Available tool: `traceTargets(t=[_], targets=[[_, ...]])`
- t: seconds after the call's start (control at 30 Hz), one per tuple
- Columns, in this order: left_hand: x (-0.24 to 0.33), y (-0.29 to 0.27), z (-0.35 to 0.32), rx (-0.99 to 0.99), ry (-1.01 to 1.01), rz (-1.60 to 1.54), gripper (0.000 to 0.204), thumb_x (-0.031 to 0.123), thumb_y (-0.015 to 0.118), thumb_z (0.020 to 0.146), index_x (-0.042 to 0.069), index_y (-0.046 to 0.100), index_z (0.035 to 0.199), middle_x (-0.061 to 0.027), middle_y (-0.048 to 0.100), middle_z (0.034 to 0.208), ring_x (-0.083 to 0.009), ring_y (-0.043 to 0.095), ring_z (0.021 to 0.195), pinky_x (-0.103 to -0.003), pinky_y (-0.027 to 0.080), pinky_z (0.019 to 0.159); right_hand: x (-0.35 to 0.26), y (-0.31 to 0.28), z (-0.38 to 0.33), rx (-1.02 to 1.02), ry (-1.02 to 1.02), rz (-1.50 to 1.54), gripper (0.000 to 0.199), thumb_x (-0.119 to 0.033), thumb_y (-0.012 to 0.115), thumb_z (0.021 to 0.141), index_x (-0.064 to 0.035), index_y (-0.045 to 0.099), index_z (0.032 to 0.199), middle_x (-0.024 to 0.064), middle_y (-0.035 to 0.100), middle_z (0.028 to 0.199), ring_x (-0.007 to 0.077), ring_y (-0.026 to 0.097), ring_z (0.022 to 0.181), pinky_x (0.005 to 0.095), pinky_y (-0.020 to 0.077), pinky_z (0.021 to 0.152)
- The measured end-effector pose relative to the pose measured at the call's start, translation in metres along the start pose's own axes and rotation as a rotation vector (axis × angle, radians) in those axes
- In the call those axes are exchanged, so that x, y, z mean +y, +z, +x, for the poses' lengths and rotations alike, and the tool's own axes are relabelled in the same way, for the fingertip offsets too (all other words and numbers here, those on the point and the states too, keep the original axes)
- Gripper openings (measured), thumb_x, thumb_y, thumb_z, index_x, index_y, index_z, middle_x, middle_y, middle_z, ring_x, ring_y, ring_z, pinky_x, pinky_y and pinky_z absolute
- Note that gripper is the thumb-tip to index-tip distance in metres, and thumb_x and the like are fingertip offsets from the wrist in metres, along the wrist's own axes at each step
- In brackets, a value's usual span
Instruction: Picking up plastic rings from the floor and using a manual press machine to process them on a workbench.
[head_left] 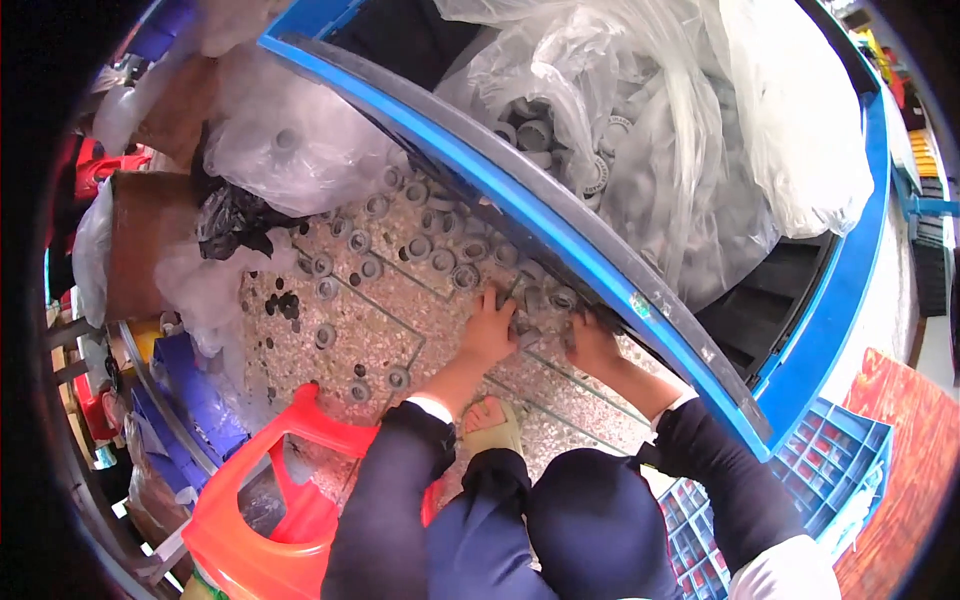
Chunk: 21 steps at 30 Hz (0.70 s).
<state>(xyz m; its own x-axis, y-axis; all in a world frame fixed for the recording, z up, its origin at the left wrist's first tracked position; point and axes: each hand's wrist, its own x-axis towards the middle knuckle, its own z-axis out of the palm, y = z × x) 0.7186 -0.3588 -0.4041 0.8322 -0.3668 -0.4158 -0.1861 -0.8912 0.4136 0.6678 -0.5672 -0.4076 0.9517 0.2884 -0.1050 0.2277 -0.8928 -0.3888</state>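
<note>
Low over the speckled floor, my left hand [488, 330] reaches down with its fingers spread beside several loose grey plastic rings. Facing it, my right hand [594, 345] is stretched toward the same pile, close under the rim of the blue bin, its fingers apart. Between the two hands lie some grey rings [532, 302], partly covered by the fingers. More grey rings [441, 261] are strewn along the foot of the bin and farther left.
A big blue bin [600, 235] holds grey rings in clear plastic bags [700, 190]. To my left stand a red plastic stool [262, 545], a cardboard box [150, 245] and a stuffed clear bag [295, 150]. Blue crates [825, 465] sit at lower right.
</note>
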Motion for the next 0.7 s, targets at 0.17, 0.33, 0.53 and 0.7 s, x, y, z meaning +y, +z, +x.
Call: traceTargets(t=[0.17, 0.33, 0.53, 0.7], targets=[[0.029, -0.011, -0.005, 0.007, 0.073, 0.099, 0.077, 0.031, 0.071, 0.059, 0.021, 0.036, 0.128, -0.0173, 0.010, 0.140, -0.0410, 0.021, 0.124, -0.052, 0.043, 0.082, -0.006, 0.005, 0.014, 0.082, -0.007, -0.131, 0.072, -0.021, 0.067, 0.063, -0.0014, 0.035, 0.124, 0.0196, 0.040, 0.119, 0.0350, 0.043, 0.110, 0.0410, 0.0394, 0.088], [0.042, -0.005, -0.009, -0.140, 0.182, 0.212, 0.081, 0.036, 0.072, 0.057, 0.019, 0.037, 0.128, -0.0111, 0.010, 0.141, -0.0439, 0.015, 0.125, -0.053, 0.043, 0.081, -0.043, -0.018, 0.035, -0.085, 0.001, -0.204, 0.074, -0.017, 0.067, 0.060, -0.0041, 0.036, 0.126, 0.0143, 0.037, 0.126, 0.0285, 0.044, 0.104, 0.0416, 0.0376, 0.088], [0.050, 0.017, 0.010, -0.125, 0.083, 0.217, 0.078, 0.034, 0.072, 0.058, 0.021, 0.040, 0.129, -0.0082, 0.013, 0.140, -0.0482, 0.014, 0.123, -0.054, 0.044, 0.078, -0.019, 0.028, 0.045, -0.037, 0.103, 0.072, 0.068, -0.016, 0.058, 0.068, -0.0038, 0.032, 0.130, 0.0077, 0.033, 0.132, 0.0262, 0.042, 0.106, 0.0346, 0.0421, 0.084], [0.055, 0.027, 0.010, -0.078, -0.027, 0.269, 0.072, 0.020, 0.070, 0.062, 0.019, 0.042, 0.128, -0.0077, 0.012, 0.140, -0.0467, 0.025, 0.119, -0.053, 0.045, 0.077, -0.017, 0.050, 0.053, 0.017, 0.111, -0.481, 0.057, -0.017, 0.049, 0.076, -0.0041, 0.035, 0.129, 0.0055, 0.042, 0.122, 0.0221, 0.043, 0.103, 0.0331, 0.0425, 0.080]])
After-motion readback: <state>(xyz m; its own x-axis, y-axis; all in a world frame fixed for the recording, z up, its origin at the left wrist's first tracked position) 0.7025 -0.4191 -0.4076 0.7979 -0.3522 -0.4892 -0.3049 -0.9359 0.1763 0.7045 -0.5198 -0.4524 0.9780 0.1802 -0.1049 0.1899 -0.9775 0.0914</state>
